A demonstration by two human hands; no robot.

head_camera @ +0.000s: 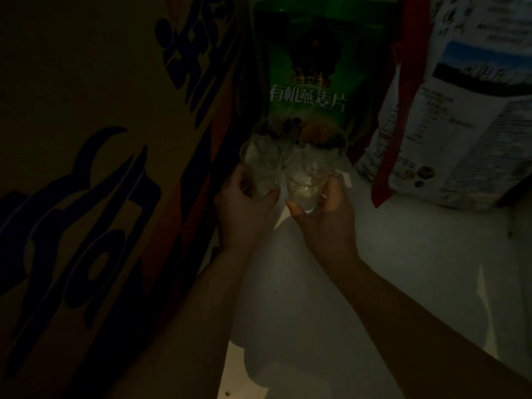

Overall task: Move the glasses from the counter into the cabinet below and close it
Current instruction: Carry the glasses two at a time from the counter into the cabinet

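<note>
— Why both hands in there at once?

— One glass each. My left hand [244, 203] has its fingers curled round the left glass [260, 168], thumb on the near side; my right hand [325, 208] wraps the right glass [306, 182] low down, thumb pressed near its base. I hold them low so the rims stay free and don't knock together.

— And where are they going?

— Into the narrow gap on the white cabinet floor [417, 254], between the cardboard box [100, 168] on the left and the white printed bag [460, 125] on the right, just in front of the green oat bag [311, 82]. Two more glasses [288, 133] seem to stand behind mine, right against that green bag, so I'm lining these up as a second row.

— Are yours down yet?

— It's dim in here; I can't tell whether the bases touch the floor or hang just above it.

— What do they look like?

— Clear, plain tumblers, widening slightly toward the rim, empty, thick pale bases. They're nearly invisible in this light and likely slippery, so I'd grip firmly until they sit.
</note>
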